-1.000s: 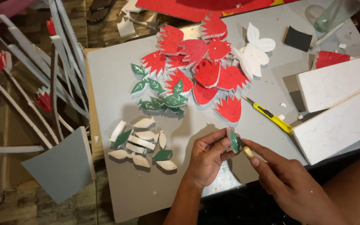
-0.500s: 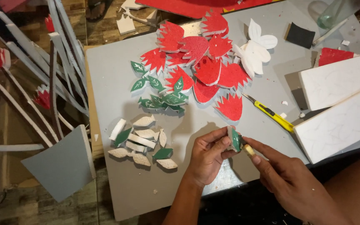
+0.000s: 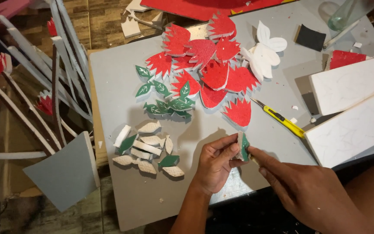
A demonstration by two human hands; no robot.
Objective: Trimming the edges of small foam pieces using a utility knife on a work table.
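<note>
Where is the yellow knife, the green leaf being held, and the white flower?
yellow knife [image 3: 285, 121], head view, on its handle.
green leaf [image 3: 244, 147], head view, on its green face.
white flower [image 3: 265, 54], head view, on its middle.

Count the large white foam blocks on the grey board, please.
2. Both lie at the right edge, side by side: the upper white foam block and the lower white foam block nearer the person. More may be hidden outside the picture.

Both hands, the left hand [image 3: 215, 167] and the right hand [image 3: 301, 190], are bare with short plain nails, no rings or gloves, and both forearms show no sleeves
</note>
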